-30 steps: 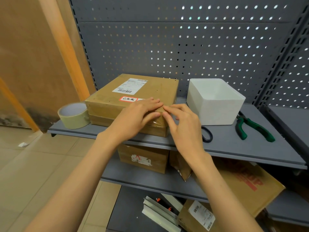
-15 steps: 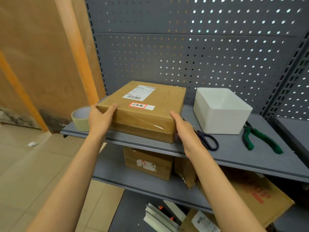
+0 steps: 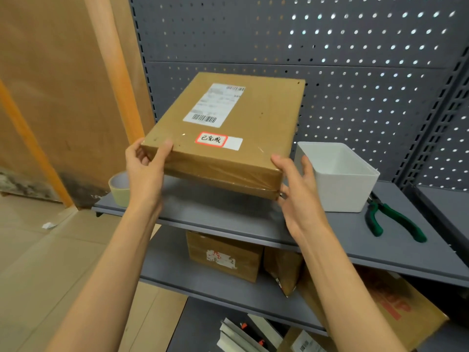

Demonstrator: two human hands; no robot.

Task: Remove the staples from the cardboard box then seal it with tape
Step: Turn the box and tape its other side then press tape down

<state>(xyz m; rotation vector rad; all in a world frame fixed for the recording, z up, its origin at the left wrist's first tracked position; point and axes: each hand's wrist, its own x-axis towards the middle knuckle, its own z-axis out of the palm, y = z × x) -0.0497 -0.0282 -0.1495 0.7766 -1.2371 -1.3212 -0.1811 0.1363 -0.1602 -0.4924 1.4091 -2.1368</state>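
Observation:
A flat brown cardboard box (image 3: 253,118) with a white shipping label and a red-bordered sticker is lifted off the grey shelf (image 3: 228,212), its far side tilted up. Clear tape shines along its near side. My left hand (image 3: 147,168) grips the near left corner, thumb on top. At the near right corner my right hand (image 3: 294,181) holds the box, thumb on the top edge, fingers beside and under it. A roll of beige tape (image 3: 118,188) stands on the shelf behind my left hand, partly hidden.
A white plastic bin (image 3: 340,179) sits on the shelf just right of the box. Green-handled pliers (image 3: 393,222) lie farther right. Perforated grey back panel (image 3: 355,85) stands behind. Lower shelves hold cardboard boxes (image 3: 223,257). A wooden wall is at the left.
My hands left the top front edge and took the box by its near corners. The box has risen off the shelf and tilted. The scissors are now out of sight.

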